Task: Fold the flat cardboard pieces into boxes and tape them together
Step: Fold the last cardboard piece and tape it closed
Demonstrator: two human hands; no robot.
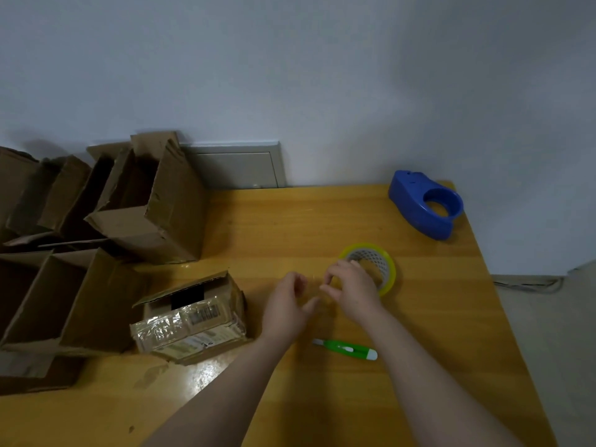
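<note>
- Head view showed a yellow wooden tabletop (322,221) against a pale wall.
- The left hand (287,304) hovered mid-table, fingers curled inward and thumb spread; whether it held anything could not be told.
- The right hand (351,288) sat just beside it, thumb and forefinger drawn close together in front of the tape roll (392,266); whether they held any clear tape could not be told.
- The tape roll lay flat, partly hidden behind the right hand.
- A small taped box (193,321) lay left of the hands; open cardboard boxes (151,201) crowded the left edge.
- A green knife (346,348) lay between the forearms.
- A blue tape dispenser (425,204) stood at the far right corner.
</note>
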